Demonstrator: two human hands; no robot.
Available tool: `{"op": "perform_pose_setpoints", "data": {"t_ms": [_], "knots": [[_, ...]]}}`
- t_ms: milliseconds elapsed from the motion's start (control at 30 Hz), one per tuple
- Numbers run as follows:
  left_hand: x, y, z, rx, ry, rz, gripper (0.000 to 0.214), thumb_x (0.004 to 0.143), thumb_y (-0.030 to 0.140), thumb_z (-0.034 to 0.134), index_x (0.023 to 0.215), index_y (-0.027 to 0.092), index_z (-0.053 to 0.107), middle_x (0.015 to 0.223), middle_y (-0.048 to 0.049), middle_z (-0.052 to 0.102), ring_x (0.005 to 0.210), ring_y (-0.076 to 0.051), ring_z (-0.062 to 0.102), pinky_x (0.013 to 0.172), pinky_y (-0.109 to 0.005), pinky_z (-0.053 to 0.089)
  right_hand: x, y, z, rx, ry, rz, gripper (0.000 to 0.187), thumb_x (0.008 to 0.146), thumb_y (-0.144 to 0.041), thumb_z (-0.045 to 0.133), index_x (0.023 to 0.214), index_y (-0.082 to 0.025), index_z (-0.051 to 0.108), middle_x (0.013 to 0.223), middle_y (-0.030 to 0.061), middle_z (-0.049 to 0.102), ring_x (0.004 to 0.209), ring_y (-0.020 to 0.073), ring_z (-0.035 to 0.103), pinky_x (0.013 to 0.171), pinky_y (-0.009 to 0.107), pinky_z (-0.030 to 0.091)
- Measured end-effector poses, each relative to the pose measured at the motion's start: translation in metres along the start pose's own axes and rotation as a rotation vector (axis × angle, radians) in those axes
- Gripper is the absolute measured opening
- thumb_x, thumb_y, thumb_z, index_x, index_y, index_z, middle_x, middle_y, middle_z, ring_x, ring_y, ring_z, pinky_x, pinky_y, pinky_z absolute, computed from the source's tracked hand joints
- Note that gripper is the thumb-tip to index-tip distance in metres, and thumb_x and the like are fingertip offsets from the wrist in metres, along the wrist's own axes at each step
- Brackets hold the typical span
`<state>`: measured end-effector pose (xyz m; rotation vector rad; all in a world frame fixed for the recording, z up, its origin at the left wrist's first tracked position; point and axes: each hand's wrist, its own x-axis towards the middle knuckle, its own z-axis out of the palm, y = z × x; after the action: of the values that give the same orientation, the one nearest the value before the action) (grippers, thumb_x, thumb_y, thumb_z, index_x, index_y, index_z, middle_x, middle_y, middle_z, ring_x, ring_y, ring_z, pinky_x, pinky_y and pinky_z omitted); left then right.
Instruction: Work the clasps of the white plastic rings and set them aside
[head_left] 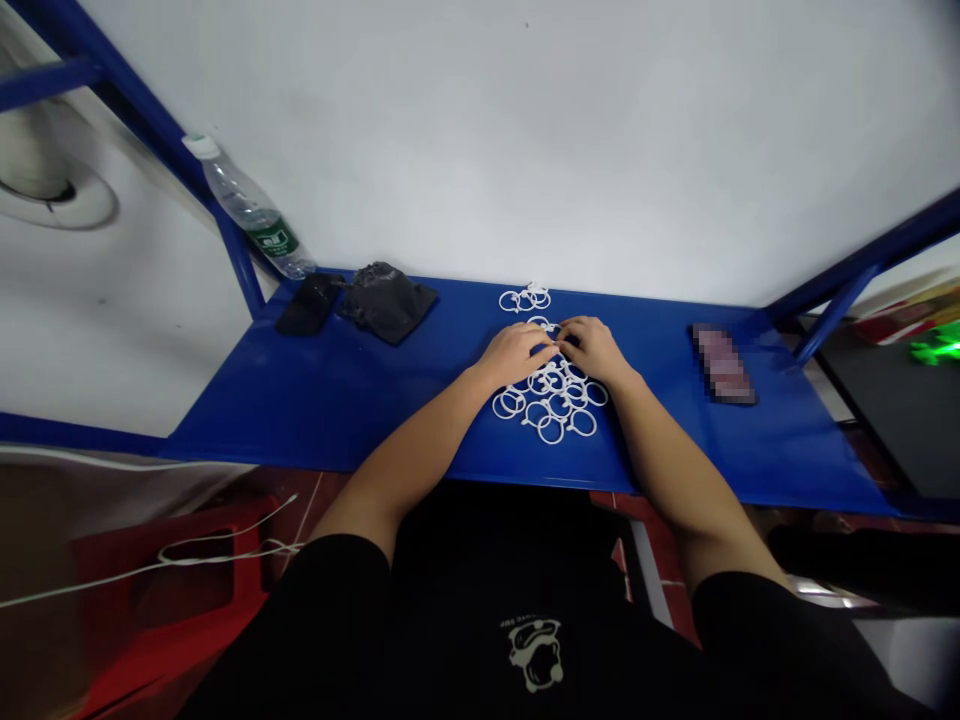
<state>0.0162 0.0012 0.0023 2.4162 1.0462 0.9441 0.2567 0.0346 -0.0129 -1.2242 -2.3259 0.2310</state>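
My left hand [516,354] and my right hand [595,348] meet over the middle of the blue shelf, fingertips pinched close together. Between them a white curtain ring [538,321] shows in part, its small eyelet by my right fingertips; the fingers cover the rest. Just below my hands lies a loose pile of white curtain rings [550,430], several overlapping, each with a small eyelet. Beyond my hands, near the wall, a smaller cluster of the same rings [509,301] lies on the shelf.
A plastic bottle [251,212] leans at the back left beside a black flat object [308,304] and a dark drawstring pouch [386,300]. To the right lies a blurred-out phone-shaped object [724,364]. Blue metal posts [836,315] frame the shelf [315,400]. A red stool [187,600] stands below left.
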Motion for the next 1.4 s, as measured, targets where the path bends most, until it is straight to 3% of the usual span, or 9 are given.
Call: {"op": "perform_pose_setpoints", "data": {"t_ms": [100,200,400,567,767,967,1200,1400], "knots": [[0.0,-0.005,0.002,0.073,0.01,-0.081,0.021,0.104,0.038,0.075,0.119,0.024,0.079,0.133,-0.0088,0.077,0.12,-0.028,0.07,0.11,-0.049,0.054,0.001,-0.008,-0.003,0.07,0.034,-0.034,0.01,0.098,-0.03,0.067,0.095,-0.024,0.075,0.126,0.0142,0.079,0.117,0.0356,0.071,0.104,0.057,0.054],[0.0,-0.009,0.005,0.181,-0.021,-0.197,0.025,0.102,0.041,0.077,0.12,0.024,0.081,0.136,-0.0104,0.077,0.122,-0.035,0.067,0.108,-0.058,0.053,0.002,-0.016,-0.005,0.137,0.097,-0.059,0.011,0.101,-0.03,0.063,0.097,-0.024,0.071,0.127,0.0153,0.077,0.118,0.0342,0.07,0.104,0.055,0.056],[-0.001,-0.024,0.013,0.204,0.089,-0.278,0.044,0.098,0.044,0.082,0.135,0.021,0.077,0.144,-0.018,0.072,0.127,-0.041,0.064,0.11,-0.065,0.052,-0.001,-0.028,-0.009,0.175,0.184,0.007,0.016,0.105,-0.037,0.061,0.103,-0.025,0.071,0.1,0.0094,0.077,0.089,0.0265,0.071,0.082,0.043,0.06],[0.001,-0.026,0.014,0.11,0.149,-0.255,0.037,0.104,0.041,0.075,0.136,0.023,0.077,0.154,-0.0165,0.067,0.134,-0.037,0.066,0.115,-0.061,0.053,-0.004,-0.036,-0.012,0.262,0.209,0.016,0.039,0.102,-0.05,0.068,0.13,-0.023,0.069,0.104,0.0075,0.079,0.087,0.024,0.073,0.069,0.035,0.06],[0.002,-0.023,0.012,0.078,0.17,-0.272,0.038,0.106,0.036,0.072,0.142,0.024,0.073,0.146,-0.0163,0.073,0.131,-0.035,0.071,0.113,-0.06,0.055,-0.005,-0.039,-0.013,0.262,0.155,0.018,0.054,0.106,-0.052,0.062,0.152,-0.024,0.063,0.111,0.0079,0.082,0.073,0.02,0.071,0.065,0.034,0.061],[0.001,-0.027,0.011,0.089,0.18,-0.258,0.036,0.103,0.032,0.076,0.138,0.025,0.075,0.138,-0.0151,0.078,0.125,-0.035,0.072,0.11,-0.062,0.055,-0.005,-0.037,-0.012,0.219,0.14,-0.048,0.048,0.105,-0.046,0.061,0.148,-0.026,0.068,0.117,0.0099,0.084,0.104,0.0304,0.078,0.087,0.047,0.066],[0.003,-0.011,0.001,0.068,0.205,-0.124,0.023,0.109,0.026,0.064,0.127,0.024,0.079,0.12,-0.0075,0.083,0.116,-0.026,0.074,0.107,-0.048,0.056,-0.005,-0.04,-0.012,0.227,0.162,-0.052,0.039,0.104,-0.042,0.062,0.138,-0.025,0.074,0.118,0.0114,0.084,0.105,0.0307,0.079,0.089,0.047,0.066],[0.003,-0.007,-0.001,0.108,0.212,-0.146,0.016,0.109,0.031,0.067,0.111,0.027,0.082,0.109,-0.005,0.084,0.106,-0.025,0.074,0.097,-0.045,0.054,-0.005,-0.044,-0.016,0.246,0.104,-0.065,0.04,0.108,-0.048,0.059,0.138,-0.025,0.074,0.116,0.0091,0.085,0.092,0.0259,0.08,0.083,0.041,0.065]]}}
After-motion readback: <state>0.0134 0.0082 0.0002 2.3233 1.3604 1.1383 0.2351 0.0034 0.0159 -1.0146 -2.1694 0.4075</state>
